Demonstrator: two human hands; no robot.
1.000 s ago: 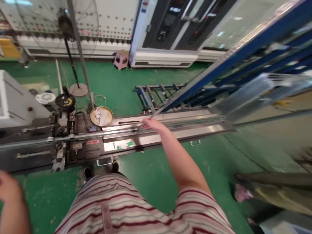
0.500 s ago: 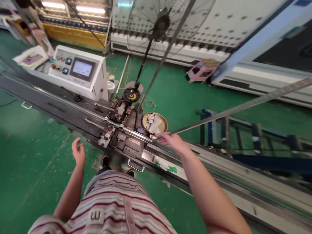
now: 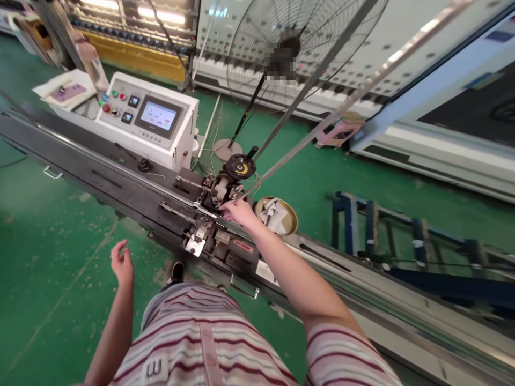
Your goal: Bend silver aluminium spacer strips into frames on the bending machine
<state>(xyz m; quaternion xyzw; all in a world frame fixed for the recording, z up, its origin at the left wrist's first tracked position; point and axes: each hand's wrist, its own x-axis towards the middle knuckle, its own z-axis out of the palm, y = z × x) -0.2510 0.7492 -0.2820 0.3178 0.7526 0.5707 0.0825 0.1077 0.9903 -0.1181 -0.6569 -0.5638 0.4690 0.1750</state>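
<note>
My right hand (image 3: pixel 238 211) reaches over the machine's rail, its fingers closed at the lower end of a long thin metal strip (image 3: pixel 322 126). That strip slants up to the right. Just left of the fingers is the machine's roller and clamp assembly (image 3: pixel 215 193), with a black handwheel (image 3: pixel 240 167) behind it. A narrow bar (image 3: pixel 132 177) runs along the rail to the left of my hand. My left hand (image 3: pixel 122 261) hangs in the air before the machine, holding nothing, its fingers loosely curled and apart.
A white control box (image 3: pixel 161 115) with a lit screen stands on the bench. A round tray (image 3: pixel 290 214) with crumpled cloth is right of the assembly. Behind are a large fan (image 3: pixel 289 45) and a pink stool (image 3: pixel 340 131); a blue rack (image 3: pixel 350 220) stands right. Another slanted strip (image 3: pixel 306 88) crosses the view.
My right hand has moved left along the rail to the roller assembly. The strip at its fingers has shifted left and slants more steeply. My left hand stays in the air, slightly lower.
</note>
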